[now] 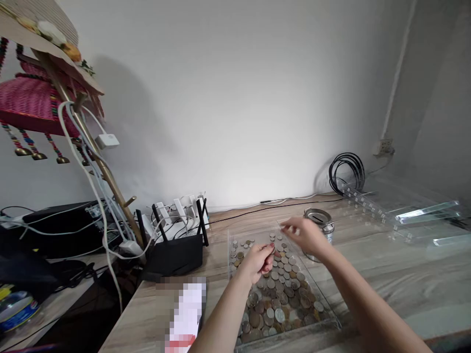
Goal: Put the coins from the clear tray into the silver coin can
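A shallow clear plastic tray [289, 335] lies on the table, its floor covered with many silver and brownish coins [279, 315]. Above the middle of the tray is my left hand [258, 262], its fingers curled and the thumb pressed on them; what they hold is hidden. My right hand [307, 235] hovers over the tray's far right edge, fingertips bent down and drawn together, slightly smeared. I cannot make out anything in that pinch. Just behind my right hand stands a metal tin [318, 215] with a slot in its lid, partly covered by the hand and wrist.
Left of the tray sit a black router [172, 257] with antennas and a blurred white item [187, 309]. A clear acrylic case [405, 211] and a coiled black cable [346, 172] are at the right. Cables hang from a wooden stand [99, 159].
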Demonstrator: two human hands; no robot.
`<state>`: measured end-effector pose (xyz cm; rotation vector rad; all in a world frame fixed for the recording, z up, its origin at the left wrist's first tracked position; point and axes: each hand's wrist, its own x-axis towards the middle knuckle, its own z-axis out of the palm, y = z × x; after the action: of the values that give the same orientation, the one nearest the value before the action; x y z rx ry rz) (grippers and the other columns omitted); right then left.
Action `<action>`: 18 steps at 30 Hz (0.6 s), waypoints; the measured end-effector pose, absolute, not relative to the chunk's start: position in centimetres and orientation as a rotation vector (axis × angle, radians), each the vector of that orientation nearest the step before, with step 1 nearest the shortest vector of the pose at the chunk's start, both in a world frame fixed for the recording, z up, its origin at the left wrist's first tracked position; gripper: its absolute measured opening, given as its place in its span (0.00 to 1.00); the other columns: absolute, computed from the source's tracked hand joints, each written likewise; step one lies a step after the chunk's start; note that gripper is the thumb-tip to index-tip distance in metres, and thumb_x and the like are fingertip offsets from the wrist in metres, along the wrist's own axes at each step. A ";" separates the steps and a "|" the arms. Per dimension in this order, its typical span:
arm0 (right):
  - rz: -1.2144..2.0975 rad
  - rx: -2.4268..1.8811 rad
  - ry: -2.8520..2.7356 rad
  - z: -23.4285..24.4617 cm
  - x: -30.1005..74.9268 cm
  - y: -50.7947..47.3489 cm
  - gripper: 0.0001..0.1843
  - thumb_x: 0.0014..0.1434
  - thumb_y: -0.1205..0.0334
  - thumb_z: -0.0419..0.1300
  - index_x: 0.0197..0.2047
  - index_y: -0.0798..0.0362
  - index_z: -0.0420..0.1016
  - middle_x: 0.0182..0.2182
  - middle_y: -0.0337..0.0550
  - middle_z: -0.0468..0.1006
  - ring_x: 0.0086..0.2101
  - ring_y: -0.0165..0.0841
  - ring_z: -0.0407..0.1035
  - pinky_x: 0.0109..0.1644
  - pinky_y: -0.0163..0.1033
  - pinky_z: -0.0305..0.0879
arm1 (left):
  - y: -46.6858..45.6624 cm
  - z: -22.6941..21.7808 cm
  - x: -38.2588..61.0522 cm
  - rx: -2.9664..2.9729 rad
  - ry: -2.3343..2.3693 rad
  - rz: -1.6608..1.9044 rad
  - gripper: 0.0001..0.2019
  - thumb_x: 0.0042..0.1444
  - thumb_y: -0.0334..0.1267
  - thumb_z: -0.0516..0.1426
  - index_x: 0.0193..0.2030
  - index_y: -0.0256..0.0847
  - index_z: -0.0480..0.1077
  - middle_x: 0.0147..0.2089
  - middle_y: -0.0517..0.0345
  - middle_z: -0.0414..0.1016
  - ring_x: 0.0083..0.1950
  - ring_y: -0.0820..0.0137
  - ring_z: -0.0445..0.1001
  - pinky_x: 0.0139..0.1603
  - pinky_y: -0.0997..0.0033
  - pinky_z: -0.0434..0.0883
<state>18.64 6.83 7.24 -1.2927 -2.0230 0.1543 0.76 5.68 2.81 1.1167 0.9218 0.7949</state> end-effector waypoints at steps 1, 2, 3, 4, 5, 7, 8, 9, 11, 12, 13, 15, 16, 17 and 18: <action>0.286 -1.169 -2.129 6.9 17.5 6.5 0.14 0.52 0.56 0.50 0.34 0.51 0.74 0.29 0.43 0.75 0.29 0.30 0.65 0.32 0.34 0.59 | 5.7 2.8 0.7 1.113 0.938 0.813 0.19 0.44 0.52 0.53 0.26 0.35 0.61 0.14 0.70 0.52 0.13 0.84 0.49 0.15 0.78 0.39; 0.380 -1.076 -2.188 6.5 16.6 6.4 0.13 0.52 0.57 0.50 0.32 0.52 0.75 0.27 0.42 0.75 0.27 0.29 0.65 0.31 0.33 0.59 | 5.8 2.8 0.7 1.100 0.953 0.829 0.19 0.44 0.54 0.52 0.25 0.36 0.60 0.14 0.70 0.51 0.12 0.85 0.47 0.15 0.78 0.38; 0.439 -1.025 -2.197 6.2 15.9 6.3 0.13 0.51 0.58 0.51 0.30 0.52 0.75 0.25 0.41 0.74 0.27 0.29 0.65 0.31 0.33 0.59 | 5.8 2.8 0.7 1.084 0.959 0.834 0.20 0.44 0.55 0.52 0.24 0.36 0.59 0.14 0.71 0.50 0.12 0.85 0.46 0.15 0.78 0.37; 0.483 -1.012 -2.176 5.8 15.4 6.4 0.12 0.51 0.60 0.51 0.29 0.53 0.75 0.24 0.41 0.74 0.26 0.29 0.65 0.31 0.33 0.59 | 5.9 2.7 0.7 1.068 0.956 0.823 0.20 0.44 0.56 0.52 0.24 0.37 0.58 0.13 0.71 0.50 0.12 0.86 0.45 0.15 0.78 0.37; 0.530 -1.019 -2.144 5.5 15.2 6.5 0.11 0.50 0.60 0.52 0.29 0.54 0.75 0.24 0.41 0.74 0.26 0.29 0.64 0.30 0.33 0.59 | 5.9 2.7 0.7 1.056 0.943 0.795 0.20 0.44 0.56 0.52 0.24 0.37 0.57 0.14 0.71 0.49 0.12 0.86 0.44 0.15 0.79 0.36; 0.649 -1.029 -2.110 5.1 15.1 6.8 0.10 0.47 0.61 0.54 0.29 0.55 0.75 0.23 0.40 0.74 0.25 0.28 0.64 0.29 0.32 0.59 | 5.9 2.6 0.7 1.050 0.913 0.732 0.20 0.45 0.56 0.51 0.23 0.38 0.57 0.14 0.72 0.48 0.12 0.86 0.44 0.15 0.79 0.36; 0.709 -1.021 -2.112 5.1 15.2 7.0 0.10 0.46 0.61 0.55 0.29 0.55 0.75 0.23 0.40 0.75 0.24 0.28 0.64 0.28 0.32 0.59 | 5.9 2.6 0.8 1.053 0.899 0.714 0.20 0.45 0.55 0.51 0.23 0.37 0.57 0.14 0.71 0.49 0.12 0.86 0.45 0.15 0.79 0.37; 0.747 -1.017 -2.113 5.1 15.5 7.0 0.10 0.45 0.61 0.55 0.29 0.55 0.75 0.23 0.40 0.74 0.24 0.28 0.64 0.27 0.32 0.59 | 5.8 2.5 0.8 1.057 0.886 0.704 0.20 0.46 0.55 0.51 0.24 0.37 0.58 0.14 0.71 0.49 0.12 0.85 0.45 0.15 0.79 0.37; 0.689 -1.049 -2.067 5.5 16.2 7.0 0.09 0.45 0.61 0.55 0.28 0.54 0.75 0.22 0.40 0.74 0.24 0.28 0.64 0.27 0.32 0.59 | 5.9 2.4 0.8 1.045 0.858 0.704 0.20 0.48 0.55 0.49 0.25 0.37 0.60 0.14 0.70 0.50 0.12 0.85 0.47 0.14 0.80 0.39; 0.573 -1.093 -2.005 5.9 16.9 7.0 0.09 0.46 0.61 0.54 0.28 0.53 0.74 0.23 0.40 0.74 0.25 0.29 0.65 0.28 0.32 0.59 | 5.9 2.4 0.9 1.022 0.846 0.710 0.19 0.49 0.54 0.48 0.26 0.37 0.61 0.15 0.69 0.51 0.12 0.84 0.48 0.14 0.80 0.40; 0.408 -1.154 -1.912 6.3 17.7 7.0 0.09 0.47 0.61 0.53 0.29 0.53 0.74 0.25 0.40 0.75 0.27 0.29 0.65 0.30 0.33 0.59 | 6.0 2.3 0.8 0.991 0.842 0.724 0.18 0.50 0.51 0.47 0.27 0.37 0.62 0.15 0.69 0.52 0.12 0.84 0.50 0.14 0.80 0.41; 0.030 -1.304 -1.672 7.0 19.8 7.2 0.10 0.49 0.60 0.52 0.29 0.51 0.74 0.29 0.42 0.75 0.32 0.32 0.64 0.34 0.35 0.59 | 6.3 2.2 0.8 0.935 0.869 0.779 0.13 0.52 0.44 0.47 0.29 0.36 0.63 0.15 0.67 0.55 0.13 0.82 0.54 0.14 0.81 0.46; -0.121 -1.387 -1.557 7.3 21.0 7.4 0.11 0.49 0.60 0.51 0.30 0.50 0.74 0.31 0.42 0.75 0.34 0.34 0.64 0.35 0.36 0.58 | 6.4 2.1 0.8 0.924 0.894 0.814 0.10 0.51 0.39 0.47 0.31 0.35 0.64 0.16 0.65 0.58 0.14 0.82 0.57 0.14 0.81 0.49; -0.224 -1.473 -1.466 7.5 22.2 7.6 0.11 0.48 0.59 0.51 0.30 0.49 0.74 0.31 0.42 0.74 0.36 0.35 0.63 0.35 0.37 0.57 | 6.4 2.1 0.8 0.927 0.919 0.842 0.08 0.50 0.36 0.48 0.32 0.34 0.64 0.18 0.63 0.62 0.16 0.80 0.61 0.15 0.81 0.52; -0.273 -1.561 -1.410 7.5 23.3 7.9 0.11 0.48 0.59 0.52 0.29 0.49 0.75 0.31 0.42 0.74 0.36 0.36 0.62 0.33 0.37 0.57 | 6.4 2.1 0.8 0.939 0.937 0.859 0.08 0.49 0.33 0.48 0.34 0.33 0.64 0.21 0.59 0.66 0.18 0.79 0.65 0.16 0.81 0.56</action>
<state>23.30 7.94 7.52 -1.5605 -1.4097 -0.2730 0.81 6.42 2.14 0.9386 0.9369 0.8588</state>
